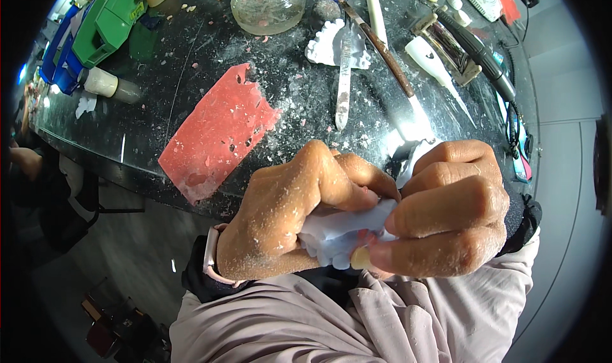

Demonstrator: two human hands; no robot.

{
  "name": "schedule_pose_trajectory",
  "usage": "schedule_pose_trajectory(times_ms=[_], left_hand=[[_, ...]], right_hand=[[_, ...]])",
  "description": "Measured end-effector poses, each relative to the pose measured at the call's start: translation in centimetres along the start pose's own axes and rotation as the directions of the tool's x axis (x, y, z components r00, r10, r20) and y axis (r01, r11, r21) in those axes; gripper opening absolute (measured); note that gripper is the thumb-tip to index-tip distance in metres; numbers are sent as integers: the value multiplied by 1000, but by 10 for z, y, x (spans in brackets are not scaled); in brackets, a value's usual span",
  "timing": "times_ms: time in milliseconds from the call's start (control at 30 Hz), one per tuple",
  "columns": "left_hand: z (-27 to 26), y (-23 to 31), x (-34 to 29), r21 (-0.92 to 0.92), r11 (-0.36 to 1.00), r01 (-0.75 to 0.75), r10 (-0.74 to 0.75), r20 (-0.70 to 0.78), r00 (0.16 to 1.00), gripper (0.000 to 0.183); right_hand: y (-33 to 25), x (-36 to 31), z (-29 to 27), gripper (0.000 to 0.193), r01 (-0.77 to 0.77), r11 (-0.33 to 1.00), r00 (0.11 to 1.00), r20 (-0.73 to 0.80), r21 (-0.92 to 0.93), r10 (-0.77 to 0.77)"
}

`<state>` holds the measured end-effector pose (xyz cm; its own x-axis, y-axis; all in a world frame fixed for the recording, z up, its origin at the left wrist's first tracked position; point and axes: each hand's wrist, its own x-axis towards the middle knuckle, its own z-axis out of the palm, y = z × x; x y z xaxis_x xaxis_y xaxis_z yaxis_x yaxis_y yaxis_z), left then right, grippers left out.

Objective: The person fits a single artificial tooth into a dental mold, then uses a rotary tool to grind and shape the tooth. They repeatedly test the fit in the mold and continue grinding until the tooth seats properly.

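Both hands hold a pale bluish-white dental cast with a row of teeth, close to my body at the front edge of the bench. My left hand is wrapped round its left side, thumb over the top. The fingers of my right hand are bent and closed at its right end, the tips pressed against it. A bit of pink wax and a yellowish tooth show beside those fingertips. White dust covers both hands. The underside of the cast is hidden by my fingers.
A pink wax sheet with a ragged edge lies left on the dark bench. Beyond are a wax knife, a brown-handled tool, a second cast, a glass jar and a black handpiece. A green bin stands far left.
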<state>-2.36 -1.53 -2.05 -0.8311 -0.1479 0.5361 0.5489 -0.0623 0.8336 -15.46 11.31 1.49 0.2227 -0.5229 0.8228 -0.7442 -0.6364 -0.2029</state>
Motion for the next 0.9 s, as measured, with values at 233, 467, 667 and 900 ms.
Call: schedule_pose_trajectory(times_ms=[233,467,667,900], left_hand=[[4,1,-3,-56,995,87,-88,-17,996,43],[12,13,1,144,976,162,-159,-35,987,19],[9,5,-6,52,993,104,-99,-78,992,44],[12,15,0,125,976,176,-174,-25,984,20]], right_hand=[[-2,-10,-3,19,-121,991,993,-2,-62,121],[-3,-9,8,20,-111,986,985,-145,-123,93],[-3,-12,12,21,-101,991,981,-174,-84,85],[-4,-15,5,24,-100,989,991,-96,-107,90]])
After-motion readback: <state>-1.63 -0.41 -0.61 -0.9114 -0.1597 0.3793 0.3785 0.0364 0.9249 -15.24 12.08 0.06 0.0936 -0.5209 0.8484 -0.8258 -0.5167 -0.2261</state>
